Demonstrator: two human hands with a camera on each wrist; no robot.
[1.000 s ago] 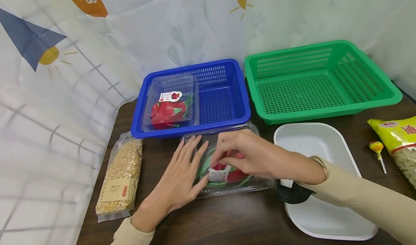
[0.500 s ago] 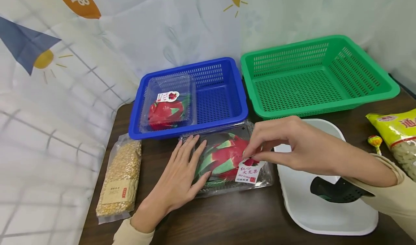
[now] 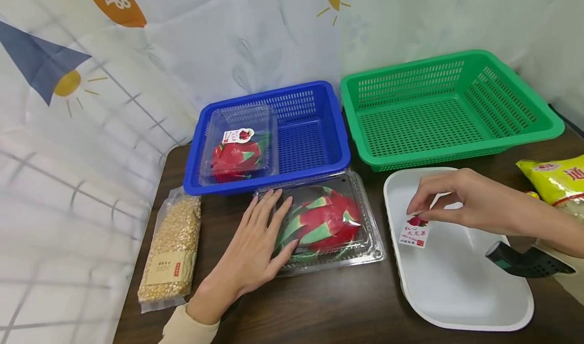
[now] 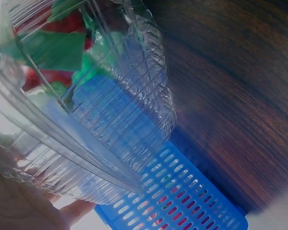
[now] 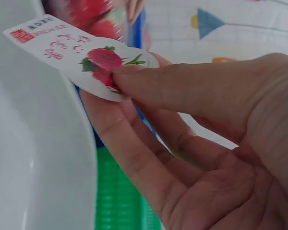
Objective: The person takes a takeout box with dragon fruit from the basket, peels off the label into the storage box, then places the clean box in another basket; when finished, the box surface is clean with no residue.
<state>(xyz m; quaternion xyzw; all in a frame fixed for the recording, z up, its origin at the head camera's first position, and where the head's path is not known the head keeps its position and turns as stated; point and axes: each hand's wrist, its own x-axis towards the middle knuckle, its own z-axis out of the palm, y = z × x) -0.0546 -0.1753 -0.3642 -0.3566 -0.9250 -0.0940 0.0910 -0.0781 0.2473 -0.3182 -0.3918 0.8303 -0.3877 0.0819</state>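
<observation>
My right hand (image 3: 449,199) pinches a white sticker label (image 3: 414,232) with a red fruit picture between thumb and finger, over the left side of a white tray (image 3: 470,278). In the right wrist view the label (image 5: 67,52) juts out past the thumb. On the table, my left hand (image 3: 260,237) lies with fingers spread on the left part of a clear plastic clamshell box (image 3: 369,242). Inside that box is a red and green dragon fruit (image 3: 324,219). The left wrist view shows the box's ridged wall (image 4: 144,96) close up.
Behind the box stands a blue basket (image 3: 269,184), holding another boxed dragon fruit with a label (image 3: 239,135) on its lid. A green basket (image 3: 456,153) is at the back right. A bag of corn kernels (image 3: 171,252) lies left; a yellow bag (image 3: 554,179) lies right.
The label has come off the clamshell's lid. My right hand has carried it rightward from the box to over the white tray. My left hand has stayed on the box.
</observation>
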